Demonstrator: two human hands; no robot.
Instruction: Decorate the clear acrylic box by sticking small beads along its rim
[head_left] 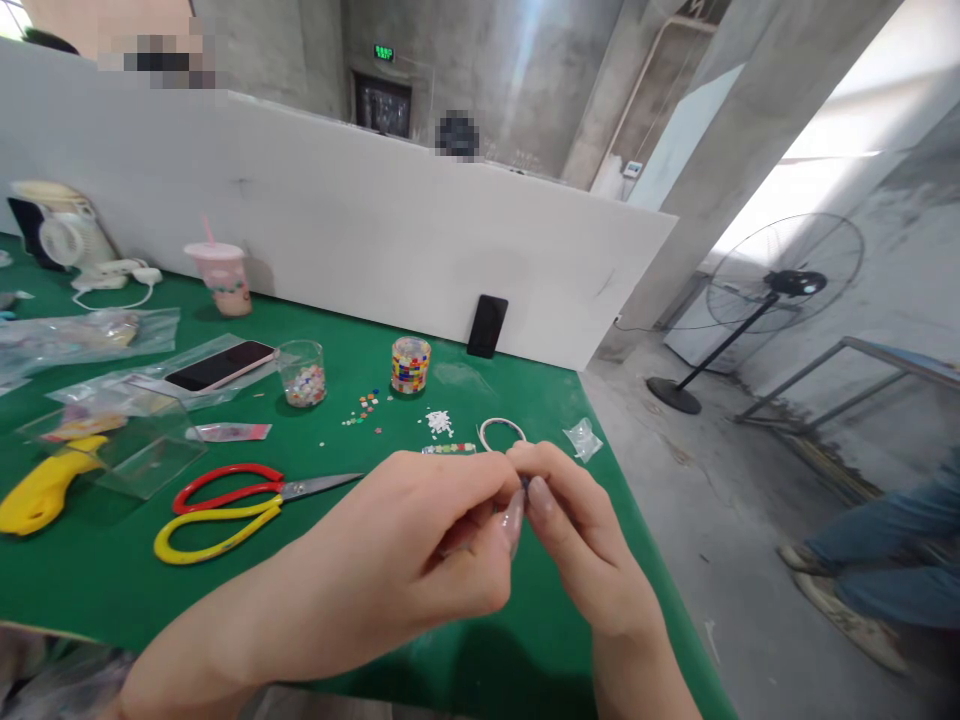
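Note:
Both hands meet over the front right of the green table. My left hand (442,540) is closed, with thumb and forefinger pinched. My right hand (581,530) is pinched shut against it. A tiny dark spot shows between the fingertips, too small and covered to name. Just beyond the fingers lie a thin pale ring (501,432) and a short row of coloured beads (450,449). Behind these is a small heap of white pieces (439,423), with scattered coloured beads (367,402) to its left. Red-and-yellow-handled scissors (281,492) lie left of my left hand, blades half hidden.
Further back stand a clear cup of beads (303,385), a multicoloured beaded stack (410,366), a pink drink cup (223,280) and a leaning black phone (487,326). A clear box (142,460) and yellow tool (49,490) are left. A person's legs (885,530) show right.

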